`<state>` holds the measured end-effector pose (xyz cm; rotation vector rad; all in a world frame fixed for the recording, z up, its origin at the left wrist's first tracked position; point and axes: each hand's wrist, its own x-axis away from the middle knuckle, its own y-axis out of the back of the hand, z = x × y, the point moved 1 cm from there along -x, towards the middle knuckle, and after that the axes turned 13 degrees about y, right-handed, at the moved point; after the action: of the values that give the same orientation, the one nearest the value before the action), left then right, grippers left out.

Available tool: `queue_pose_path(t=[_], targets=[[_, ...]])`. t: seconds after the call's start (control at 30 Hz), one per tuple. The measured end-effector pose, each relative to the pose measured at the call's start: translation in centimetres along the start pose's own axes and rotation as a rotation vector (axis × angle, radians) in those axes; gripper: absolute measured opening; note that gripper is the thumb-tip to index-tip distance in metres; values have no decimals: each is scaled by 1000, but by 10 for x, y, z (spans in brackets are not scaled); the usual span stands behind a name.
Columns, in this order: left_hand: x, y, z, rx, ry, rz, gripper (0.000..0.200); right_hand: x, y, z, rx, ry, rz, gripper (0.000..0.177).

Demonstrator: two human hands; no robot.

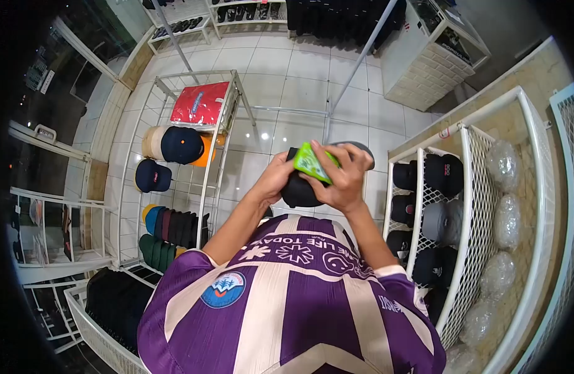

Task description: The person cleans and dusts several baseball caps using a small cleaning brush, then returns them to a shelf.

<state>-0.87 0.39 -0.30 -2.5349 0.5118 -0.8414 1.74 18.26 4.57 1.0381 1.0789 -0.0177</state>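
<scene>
In front of my chest I hold a black cap (300, 192), its crown partly covered by my hands. My left hand (271, 179) is closed on the cap's left side. With its fingers wrapped over a bright green packet (310, 163) with pale print, my right hand (344, 177) presses it against the top of the cap. What the packet contains cannot be made out. Behind my right fingers shows a grey rounded edge (360, 149), mostly hidden.
A white wire rack (213, 181) at left carries a red bagged garment (200, 103), a navy cap (182, 145) and several stacked caps. The right white mesh rack (477, 187) holds dark caps (443, 175) and clear plastic-wrapped bundles (507, 221). Ahead, a white brick-faced counter (424, 71) stands on tiles.
</scene>
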Motion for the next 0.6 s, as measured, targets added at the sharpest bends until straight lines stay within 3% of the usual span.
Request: queue_pose_path(t=[0.1, 0.2, 0.33, 0.43, 0.5, 0.6], targets=[[8, 11, -8, 109, -57, -38, 31, 2, -18, -5, -129, -28, -91, 68], [23, 16, -26, 135, -52, -71, 35, 41, -26, -17, -293, -236, -105, 69], [7, 2, 4, 98, 43, -141, 32, 30, -23, -3, -303, -193, -133, 71], [3, -5, 11, 182, -53, -97, 33, 9, -11, 2, -268, -151, -16, 70], [9, 8, 2, 145, -34, -69, 36, 47, -22, -12, -366, -313, -133, 70], [15, 19, 0, 225, -17, -64, 40, 91, -21, -22, -473, -496, -24, 65]])
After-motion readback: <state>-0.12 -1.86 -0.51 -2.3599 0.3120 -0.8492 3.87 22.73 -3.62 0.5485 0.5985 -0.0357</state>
